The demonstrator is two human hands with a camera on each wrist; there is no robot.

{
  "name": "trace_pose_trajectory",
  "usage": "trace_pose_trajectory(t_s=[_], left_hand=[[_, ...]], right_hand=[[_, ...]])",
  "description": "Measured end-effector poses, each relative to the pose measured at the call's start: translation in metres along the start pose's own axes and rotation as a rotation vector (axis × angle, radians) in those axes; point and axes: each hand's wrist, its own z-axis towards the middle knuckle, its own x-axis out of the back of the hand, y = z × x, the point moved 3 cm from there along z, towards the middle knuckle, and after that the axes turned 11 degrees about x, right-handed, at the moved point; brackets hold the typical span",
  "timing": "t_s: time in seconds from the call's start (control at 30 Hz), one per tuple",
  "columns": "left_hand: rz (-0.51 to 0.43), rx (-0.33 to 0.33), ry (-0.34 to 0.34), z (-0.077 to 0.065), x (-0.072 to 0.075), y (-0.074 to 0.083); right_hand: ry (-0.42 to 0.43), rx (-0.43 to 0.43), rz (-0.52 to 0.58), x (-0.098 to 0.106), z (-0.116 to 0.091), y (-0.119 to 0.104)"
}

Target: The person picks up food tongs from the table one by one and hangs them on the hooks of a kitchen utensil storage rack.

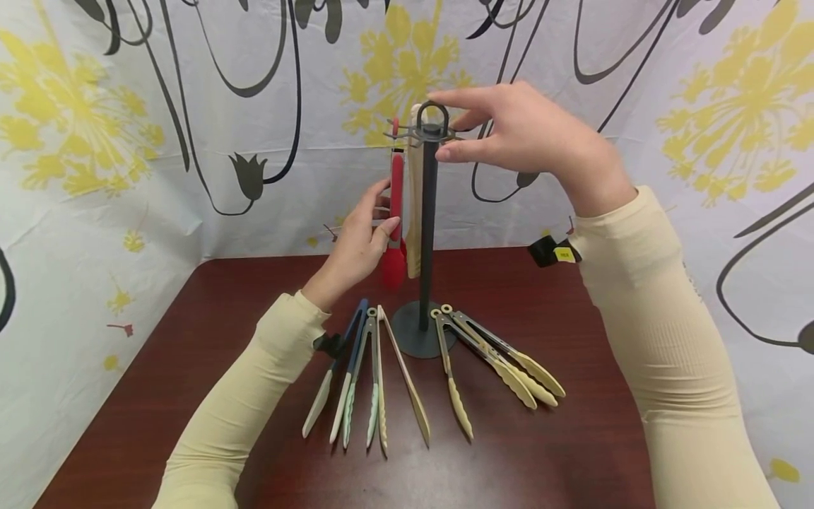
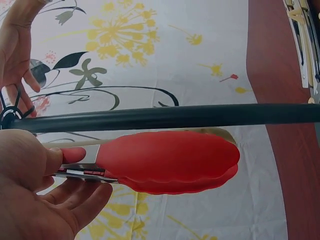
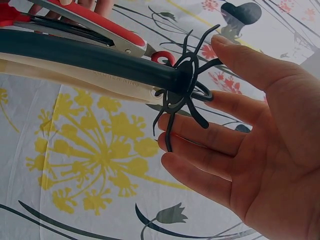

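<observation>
My left hand (image 1: 359,240) grips a pair of red tongs (image 1: 397,191) by the handles, thumb on one side and fingers on the other. The tongs hang upright beside a dark utensil stand (image 1: 427,240), red scalloped heads (image 2: 165,160) downward. Their red ring (image 3: 162,57) is right at one of the stand's hooks (image 3: 187,45). At the top, my right hand (image 1: 521,131) holds the hook crown between thumb and fingers, its index finger over the loop (image 1: 433,107). A cream-coloured long utensil (image 1: 414,212) hangs behind the post.
Several tongs lie fanned on the dark red table (image 1: 509,452) before the stand's round base (image 1: 407,339): blue-handled tongs (image 1: 356,332) and mint-tipped tongs (image 1: 372,353) at left, cream-tipped tongs (image 1: 509,367) at right. A patterned cloth (image 1: 305,212) hangs behind.
</observation>
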Motion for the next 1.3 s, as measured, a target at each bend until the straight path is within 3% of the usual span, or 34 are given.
trace_pose_trajectory(t_s=[0.67,1.3], left_hand=[[-0.035,0.034,-0.030,0.0008,-0.0021,-0.0004],[-0.039,0.089,-0.032,0.0027,0.0005,-0.0053]], right_hand=[[-0.004,0.014,-0.025,0.0003,-0.0010,-0.0035],[0.022,0.041,0.052,0.0008,-0.0049,0.0010]])
